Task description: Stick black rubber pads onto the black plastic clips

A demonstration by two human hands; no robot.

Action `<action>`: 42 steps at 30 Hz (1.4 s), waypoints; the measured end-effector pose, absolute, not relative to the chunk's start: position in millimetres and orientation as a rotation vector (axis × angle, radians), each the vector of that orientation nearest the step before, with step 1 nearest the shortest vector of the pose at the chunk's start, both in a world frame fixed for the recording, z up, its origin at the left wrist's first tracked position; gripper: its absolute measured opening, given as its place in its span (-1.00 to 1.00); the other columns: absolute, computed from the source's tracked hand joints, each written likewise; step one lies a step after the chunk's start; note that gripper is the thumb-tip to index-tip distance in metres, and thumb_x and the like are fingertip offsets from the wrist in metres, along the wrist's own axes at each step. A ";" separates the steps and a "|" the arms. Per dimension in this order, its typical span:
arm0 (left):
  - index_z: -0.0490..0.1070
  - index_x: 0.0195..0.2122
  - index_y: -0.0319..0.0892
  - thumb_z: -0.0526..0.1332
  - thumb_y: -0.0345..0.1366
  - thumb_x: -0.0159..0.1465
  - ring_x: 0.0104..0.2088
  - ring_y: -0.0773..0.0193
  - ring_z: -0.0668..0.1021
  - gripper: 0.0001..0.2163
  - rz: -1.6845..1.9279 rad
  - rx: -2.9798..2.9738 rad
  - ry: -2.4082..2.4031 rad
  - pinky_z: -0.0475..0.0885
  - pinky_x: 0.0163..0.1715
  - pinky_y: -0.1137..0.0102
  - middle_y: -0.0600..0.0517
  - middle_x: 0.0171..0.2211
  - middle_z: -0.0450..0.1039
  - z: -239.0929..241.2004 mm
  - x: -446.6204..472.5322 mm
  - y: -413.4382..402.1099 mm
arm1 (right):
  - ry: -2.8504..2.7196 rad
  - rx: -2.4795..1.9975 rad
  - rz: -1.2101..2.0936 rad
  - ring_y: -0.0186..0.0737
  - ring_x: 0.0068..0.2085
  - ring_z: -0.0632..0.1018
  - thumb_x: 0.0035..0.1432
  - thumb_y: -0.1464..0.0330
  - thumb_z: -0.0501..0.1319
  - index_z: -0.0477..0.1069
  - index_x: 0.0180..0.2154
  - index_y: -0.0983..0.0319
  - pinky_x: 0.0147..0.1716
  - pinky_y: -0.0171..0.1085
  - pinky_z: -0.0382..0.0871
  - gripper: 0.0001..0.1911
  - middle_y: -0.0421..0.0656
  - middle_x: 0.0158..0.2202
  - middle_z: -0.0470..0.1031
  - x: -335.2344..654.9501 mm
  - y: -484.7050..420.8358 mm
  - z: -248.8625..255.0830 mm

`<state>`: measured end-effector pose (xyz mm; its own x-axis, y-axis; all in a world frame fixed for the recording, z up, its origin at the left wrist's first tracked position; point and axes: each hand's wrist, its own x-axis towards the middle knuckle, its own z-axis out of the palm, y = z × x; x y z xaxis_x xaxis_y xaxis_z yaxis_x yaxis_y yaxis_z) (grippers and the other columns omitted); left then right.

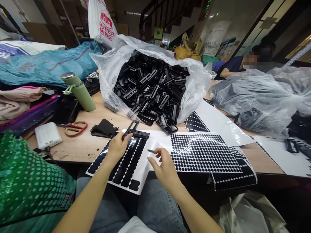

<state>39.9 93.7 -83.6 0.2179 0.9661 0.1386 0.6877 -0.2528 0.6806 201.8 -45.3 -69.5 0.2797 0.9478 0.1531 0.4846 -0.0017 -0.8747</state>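
My left hand (118, 146) grips a black plastic frame part (130, 128), tilted up over a white sheet of black oval stickers (126, 163). My right hand (163, 165) pinches a small black sticker (151, 150) between thumb and forefinger, a short way right of the part. A sheet of small black round stickers (204, 152) lies just right of that hand. Behind both, an open clear plastic bag (114, 69) holds a heap of black plastic parts (152, 90).
A green bottle (79, 91), red scissors (75, 127), a white power bank (47, 135) and a black folded part (103, 128) lie at the left. More sticker sheets (218, 121) and grey bags (257, 100) fill the right. Another person (239, 63) sits at the far side.
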 end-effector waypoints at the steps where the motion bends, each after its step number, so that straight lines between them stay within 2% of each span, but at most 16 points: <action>1: 0.24 -0.49 -0.14 0.08 0.00 0.17 -0.43 0.21 0.45 -0.70 0.783 2.121 1.538 0.29 -0.39 0.40 0.03 -0.53 0.37 -86.4 40.9 106.2 | -1.304 -1.655 0.625 -0.19 -0.23 0.41 0.11 0.23 0.14 0.23 -0.20 0.19 -0.24 -0.21 0.32 -0.76 -0.11 -0.24 0.36 201.3 -39.3 -75.2; 5: 0.32 -0.29 -0.21 0.09 -0.10 0.20 -0.17 0.10 0.44 -0.74 0.790 2.393 1.360 0.27 -0.14 0.30 -0.12 -0.27 0.43 -106.0 52.3 146.2 | -1.170 -1.761 0.588 -0.08 -0.13 0.44 0.12 0.23 0.09 0.07 0.03 0.27 -0.18 -0.10 0.33 -0.52 0.04 -0.13 0.36 203.0 10.4 -95.8; 9: 0.30 -0.18 -0.22 0.12 -0.14 0.18 -0.14 0.09 0.44 -0.72 0.583 2.396 1.175 0.29 -0.13 0.27 -0.14 -0.15 0.41 -121.9 57.2 159.8 | -1.165 -1.812 0.588 0.01 -0.03 0.40 0.02 0.40 0.10 -0.05 0.12 0.35 -0.07 0.01 0.26 -0.37 0.15 -0.02 0.31 205.9 69.5 -107.5; 13: 0.25 -0.04 -0.18 0.26 -0.29 0.05 -0.08 0.02 0.42 -0.57 0.514 2.440 1.150 0.23 -0.04 0.18 -0.12 -0.08 0.40 -118.3 55.4 162.7 | -1.091 -1.574 0.636 -0.13 -0.07 0.43 -0.12 0.52 0.11 -0.08 0.15 0.31 -0.08 -0.12 0.31 -0.24 0.09 0.02 0.24 201.7 99.0 -113.0; 15: 0.21 0.03 -0.15 0.23 -0.40 0.04 -0.05 0.03 0.42 -0.51 0.564 2.439 1.126 0.21 -0.01 0.19 -0.09 -0.02 0.37 -110.9 56.6 163.0 | -1.041 -1.402 0.734 -0.22 -0.18 0.49 -0.11 0.48 0.13 -0.12 0.16 0.28 -0.14 -0.17 0.36 -0.22 0.06 0.01 0.22 197.4 102.4 -111.3; 18: 0.25 0.01 -0.19 0.17 -0.49 0.04 -0.04 0.08 0.43 -0.54 0.707 2.393 1.193 0.27 -0.03 0.27 -0.10 -0.03 0.38 -92.8 51.9 154.3 | -0.973 -1.200 0.827 -0.29 -0.25 0.52 -0.09 0.38 0.19 -0.13 0.15 0.22 -0.17 -0.21 0.38 -0.21 0.01 0.00 0.19 190.9 94.5 -103.0; 22: 0.28 -0.02 -0.22 0.13 -0.45 0.11 -0.03 0.04 0.41 -0.63 0.991 2.327 1.590 0.26 -0.02 0.26 -0.16 -0.08 0.39 -47.2 4.9 111.7 | -0.927 -1.187 0.753 -0.27 -0.21 0.48 -0.09 0.27 0.24 -0.07 0.10 0.15 -0.15 -0.19 0.35 -0.25 -0.03 -0.02 0.20 191.6 64.0 -94.3; 26: 0.26 -0.01 -0.20 0.16 -0.39 0.12 -0.04 -0.02 0.41 -0.63 1.466 2.017 2.374 0.26 -0.02 0.17 -0.15 -0.07 0.37 9.7 -83.4 37.0 | -0.972 -1.312 0.740 -0.24 -0.22 0.45 -0.05 0.21 0.25 -0.05 0.10 0.17 -0.19 -0.18 0.35 -0.27 -0.02 -0.05 0.25 199.0 31.2 -101.1; 28: 0.27 -0.03 -0.23 0.14 -0.38 0.12 -0.05 -0.11 0.41 -0.65 1.458 1.697 2.798 0.26 -0.04 0.03 -0.18 -0.10 0.38 27.0 -130.2 3.3 | -1.085 -1.405 0.709 -0.16 -0.19 0.44 -0.03 0.17 0.23 -0.08 0.14 0.18 -0.19 -0.14 0.34 -0.24 0.00 -0.04 0.25 196.6 15.0 -106.1; 30: 0.28 -0.04 -0.27 0.14 -0.33 0.13 -0.02 -0.25 0.38 -0.66 1.194 1.518 2.961 0.24 -0.09 -0.14 -0.24 -0.07 0.37 31.7 -169.4 -18.8 | -1.276 -1.546 0.640 -0.04 -0.11 0.41 -0.04 0.12 0.21 -0.08 0.17 0.21 -0.17 -0.08 0.32 -0.19 0.02 -0.05 0.28 190.1 -0.6 -110.0; 32: 0.24 0.00 -0.28 0.21 -0.23 0.09 0.10 -0.47 0.17 -0.54 1.016 1.456 3.022 0.07 -0.12 -0.34 -0.32 0.08 0.22 27.1 -191.4 -29.3 | -1.471 -1.702 0.591 0.04 -0.09 0.40 -0.01 0.11 0.18 -0.10 0.19 0.25 -0.17 -0.06 0.30 -0.18 0.02 -0.10 0.33 182.7 -14.0 -112.6; 34: 0.14 0.11 -0.27 0.22 -0.15 0.08 0.17 -0.52 -0.07 -0.41 1.090 1.530 3.031 -0.10 -0.09 -0.40 -0.33 0.22 -0.03 18.7 -190.2 -31.4 | -1.605 -1.805 0.614 0.00 -0.19 0.44 0.05 0.14 0.12 -0.17 0.22 0.25 -0.26 -0.11 0.32 -0.20 -0.04 -0.19 0.39 177.3 -24.1 -114.0; 36: 0.10 0.15 -0.25 0.18 -0.15 0.13 0.21 -0.40 -0.10 -0.42 1.351 1.753 2.920 -0.10 0.01 -0.32 -0.27 0.26 -0.11 9.0 -167.6 -27.9 | -1.684 -1.797 0.702 -0.10 -0.34 0.47 0.11 0.20 0.05 -0.28 0.25 0.24 -0.36 -0.19 0.32 -0.23 -0.12 -0.29 0.40 175.8 -29.8 -113.5; 38: 0.22 0.07 -0.24 0.15 -0.20 0.17 0.20 -0.19 0.10 -0.55 1.529 2.094 2.595 0.06 0.10 -0.11 -0.22 0.18 0.10 -3.8 -132.7 -18.6 | -1.747 -1.690 0.810 -0.18 -0.42 0.46 0.13 0.27 0.01 -0.35 0.26 0.21 -0.39 -0.24 0.32 -0.24 -0.19 -0.36 0.39 179.5 -28.4 -109.4; 40: 0.33 -0.06 -0.24 0.11 -0.24 0.20 0.10 0.00 0.30 -0.69 1.436 2.380 2.162 0.21 0.09 0.10 -0.20 0.02 0.31 -22.2 -96.7 -1.5 | -1.802 -1.582 0.898 -0.22 -0.43 0.45 0.12 0.32 0.02 -0.38 0.26 0.17 -0.37 -0.26 0.32 -0.22 -0.24 -0.41 0.39 189.1 -17.0 -101.0; 42: 0.33 -0.09 -0.24 0.08 -0.25 0.22 0.02 0.06 0.39 -0.72 1.264 2.431 1.914 0.27 0.04 0.18 -0.18 -0.07 0.38 -45.0 -67.7 25.6 | -1.864 -1.585 0.903 -0.22 -0.42 0.45 0.07 0.35 0.08 -0.36 0.26 0.15 -0.34 -0.26 0.31 -0.17 -0.26 -0.44 0.40 203.7 4.2 -89.1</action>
<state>-67.7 25.6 -45.0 0.0673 0.7492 0.6589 0.9001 -0.3305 0.2839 203.7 4.2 -89.1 -0.1737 0.9844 -0.0280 0.6318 0.0895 -0.7700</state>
